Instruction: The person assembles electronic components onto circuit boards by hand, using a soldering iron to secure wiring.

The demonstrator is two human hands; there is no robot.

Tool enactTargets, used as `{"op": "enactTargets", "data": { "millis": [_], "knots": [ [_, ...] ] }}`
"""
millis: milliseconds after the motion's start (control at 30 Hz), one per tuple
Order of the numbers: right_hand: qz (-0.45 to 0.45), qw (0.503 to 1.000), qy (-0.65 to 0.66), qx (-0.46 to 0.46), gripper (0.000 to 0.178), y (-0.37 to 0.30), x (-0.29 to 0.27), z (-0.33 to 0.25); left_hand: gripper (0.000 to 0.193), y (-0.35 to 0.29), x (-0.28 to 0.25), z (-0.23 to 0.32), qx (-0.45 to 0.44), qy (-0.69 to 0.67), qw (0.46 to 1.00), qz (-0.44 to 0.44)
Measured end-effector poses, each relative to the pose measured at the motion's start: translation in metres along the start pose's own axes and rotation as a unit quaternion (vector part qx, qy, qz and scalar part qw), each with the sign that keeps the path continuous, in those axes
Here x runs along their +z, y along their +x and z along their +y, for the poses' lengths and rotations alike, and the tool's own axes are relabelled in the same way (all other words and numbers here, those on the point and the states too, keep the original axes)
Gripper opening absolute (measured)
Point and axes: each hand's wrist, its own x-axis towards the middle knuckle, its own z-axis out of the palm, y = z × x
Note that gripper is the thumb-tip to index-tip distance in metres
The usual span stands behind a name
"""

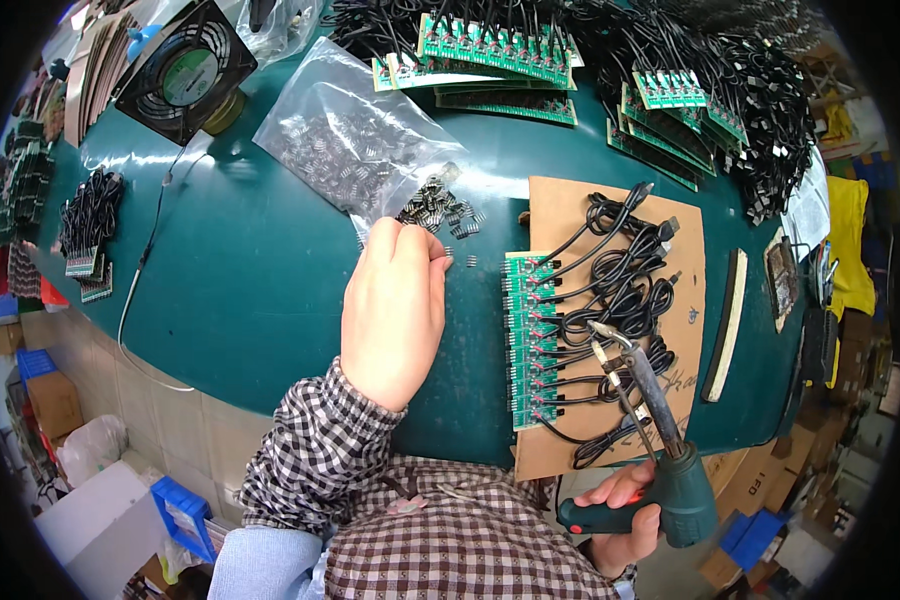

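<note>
My left hand (395, 295) reaches over the green table, its fingers bent and pressed together beside a loose pile of small metal pin connectors (432, 208). One connector lies right at the fingertips; whether they pinch it is hidden. A clear plastic bag (335, 150) full of the same connectors lies just beyond. My right hand (625, 545) is wrapped round the green handle of a soldering gun (685, 500). Its tip points up and left, above black cables (625, 285) wired to a green circuit board strip (532, 340). The strip lies along the left edge of a cardboard sheet (565, 205).
A black fan (185, 75) stands at the far left, its cord (150, 245) trailing forward. Stacked boards with cables (500, 50) fill the back, more (670, 120) at right. A cabled bundle (90, 225) lies left. A pale curved strip (725, 325) lies right of the cardboard.
</note>
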Motion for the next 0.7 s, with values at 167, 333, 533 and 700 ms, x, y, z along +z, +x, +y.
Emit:
{"op": "enactTargets", "data": {
  "millis": [167, 333, 533, 700],
  "knots": [
    [0.049, 0.998, -0.035, 0.012, 0.051, -0.011, 0.004, 0.001, 0.006, -0.015, -0.013, 0.011, 0.023, -0.076, 0.994, 0.071],
    [-0.054, 0.991, -0.109, 0.056, 0.045, 0.003, 0.026, -0.018, 0.007, -0.071, -0.036, 0.070, -0.105, -0.472, 0.857, -0.176],
    [-0.082, 0.985, -0.152, -0.008, 0.026, 0.015, 0.047, -0.016, 0.013, -0.090, -0.041, 0.083, -0.162, -0.553, 0.785, -0.225],
    [-0.079, 0.973, -0.205, -0.071, 0.021, 0.017, 0.041, -0.009, 0.013, -0.092, -0.036, 0.087, -0.188, -0.568, 0.773, -0.210]
  ]
}}
